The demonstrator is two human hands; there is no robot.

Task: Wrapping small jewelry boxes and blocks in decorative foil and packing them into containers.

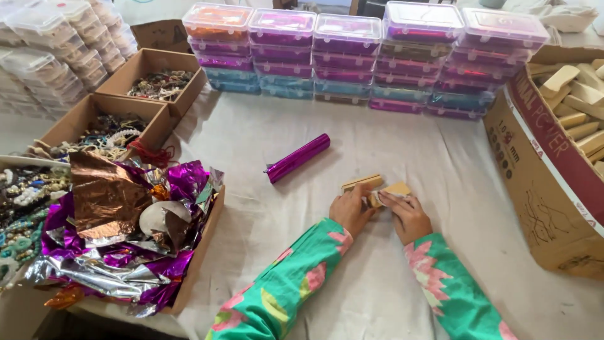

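**Two wooden blocks brought together on the cloth**

The left hand (351, 211) closes its fingers on one pale wooden block (362, 182) while the right hand (408, 217) grips a second block (391, 191). Both blocks sit at the fingertips, touching end to end. This looks like the step of pairing the pieces; squaring their edges would call for a steady pinch. The blocks are tan, flat-faced and oblong. Just beyond the left fingertips lies a purple foil roll (298, 158).
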